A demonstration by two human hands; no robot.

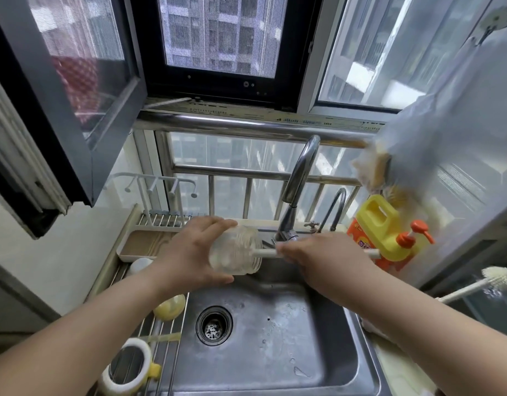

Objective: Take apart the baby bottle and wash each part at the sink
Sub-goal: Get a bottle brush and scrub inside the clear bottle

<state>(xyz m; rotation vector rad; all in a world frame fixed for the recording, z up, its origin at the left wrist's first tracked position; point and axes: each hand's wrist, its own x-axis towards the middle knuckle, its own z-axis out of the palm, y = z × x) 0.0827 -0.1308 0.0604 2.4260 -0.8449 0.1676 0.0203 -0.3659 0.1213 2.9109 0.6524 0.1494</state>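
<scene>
From the head camera, looking down over a steel sink (318,352), the left hand (189,252) is wrapped round the clear bottle body (236,250), fingers over its top and thumb beneath, holding it on its side above the back of the basin with the threaded open mouth turned to the right. The right hand (323,258) is closed round the white handle of a bottle brush (265,252), which runs level from that hand into the bottle's mouth; the far end of the handle sticks out to the right of the hand, just in front of a yellow pump bottle of detergent (386,227). The brush head inside the bottle is too blurred by the plastic to make out. Behind the hands stands a tall curved tap (299,170), with a smaller dark one beside it. The drain (214,325) lies in the basin floor below the bottle. On the wire rack (166,347) left of the basin rest a pale yellow teat (169,307), under the left forearm, and nearer the camera a white collar ring with a yellow tab (129,367). A white rounded piece (139,265) sits further back on the rack, beside a white tray. At the right edge a second white brush (495,282) lies on the counter
</scene>
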